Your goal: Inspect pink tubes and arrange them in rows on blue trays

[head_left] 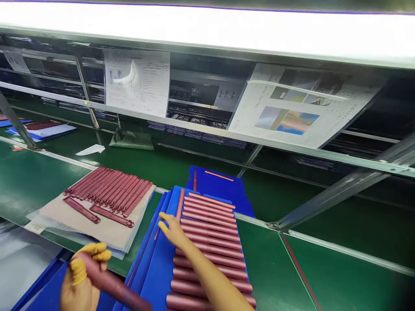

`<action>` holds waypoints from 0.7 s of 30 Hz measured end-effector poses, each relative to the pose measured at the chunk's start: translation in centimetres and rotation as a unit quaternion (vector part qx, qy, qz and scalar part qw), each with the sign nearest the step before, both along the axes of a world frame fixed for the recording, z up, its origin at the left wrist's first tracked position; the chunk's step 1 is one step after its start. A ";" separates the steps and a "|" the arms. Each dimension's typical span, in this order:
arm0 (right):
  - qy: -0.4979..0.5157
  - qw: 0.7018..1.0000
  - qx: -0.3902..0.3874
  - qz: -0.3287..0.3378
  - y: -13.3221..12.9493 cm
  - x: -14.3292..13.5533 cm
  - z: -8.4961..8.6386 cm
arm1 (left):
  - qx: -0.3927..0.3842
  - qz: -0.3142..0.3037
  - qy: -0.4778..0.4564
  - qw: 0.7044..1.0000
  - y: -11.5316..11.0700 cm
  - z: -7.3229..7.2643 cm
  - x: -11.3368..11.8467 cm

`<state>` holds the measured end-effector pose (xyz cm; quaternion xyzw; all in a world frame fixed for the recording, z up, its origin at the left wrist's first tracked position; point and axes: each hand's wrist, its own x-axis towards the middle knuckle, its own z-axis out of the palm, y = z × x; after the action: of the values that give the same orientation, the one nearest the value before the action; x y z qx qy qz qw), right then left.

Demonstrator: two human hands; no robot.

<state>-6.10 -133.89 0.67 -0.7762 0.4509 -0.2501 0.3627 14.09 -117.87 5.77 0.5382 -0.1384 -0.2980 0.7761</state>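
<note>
My left hand (79,278), with yellow finger covers, is closed around a dark red metallic tube (108,278) at the lower left. Thin grooves ring the tube, and its near end is blurred. Over the stacked blue sheets (157,272), my right hand (173,231) has its thumb and a yellow-covered finger apart, with nothing seen between them. Beside it lies a row of similar red tubes (210,239), partly hidden under my right forearm. One lengthwise tube (180,205) lies just beyond my right hand, along the row's left end.
Flat dark red slotted parts (110,190) lie on a paper-covered stack (65,211) at left. Behind the tubes, another blue sheet (220,190) holds two thin red pieces. A metal rail (207,127) with hanging printed sheets (136,82) crosses above the green table (272,259).
</note>
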 end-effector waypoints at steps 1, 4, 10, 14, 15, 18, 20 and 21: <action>-0.016 0.999 0.015 0.047 2.3 -0.2 0.2 | -0.010 -0.015 0.015 1.000 -1.3 0.0 -0.2; -0.136 0.962 0.125 0.200 9.3 -0.4 -1.1 | 0.013 -0.064 0.022 0.998 -5.4 -0.5 -1.6; -0.212 0.958 0.193 -0.020 13.2 0.4 -6.3 | 0.110 -0.254 -0.036 0.960 -8.0 -5.3 -7.8; -0.117 0.986 0.102 -0.057 12.1 -2.9 -6.8 | 0.145 -0.317 -0.110 0.931 -8.6 -9.2 -10.5; -0.123 0.986 0.091 -0.072 12.1 -4.2 -6.9 | 0.147 -0.325 -0.128 0.925 -9.1 -10.1 -10.8; -0.192 0.965 0.033 -0.178 12.6 -8.5 -7.6 | 0.158 -0.332 -0.183 0.912 -11.0 -12.3 -11.5; -0.216 0.943 -0.014 -0.252 13.2 -11.7 -8.1 | 0.166 -0.320 -0.225 0.905 -12.0 -13.4 -11.9; -0.208 0.936 -0.029 -0.282 13.6 -13.4 -8.3 | 0.168 -0.310 -0.249 0.902 -12.2 -13.9 -12.1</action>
<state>-19.45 -120.27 -7.62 -0.5580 0.5580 -0.5112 0.3405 2.03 -130.12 -8.17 0.6475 -0.4351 -0.3985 0.4823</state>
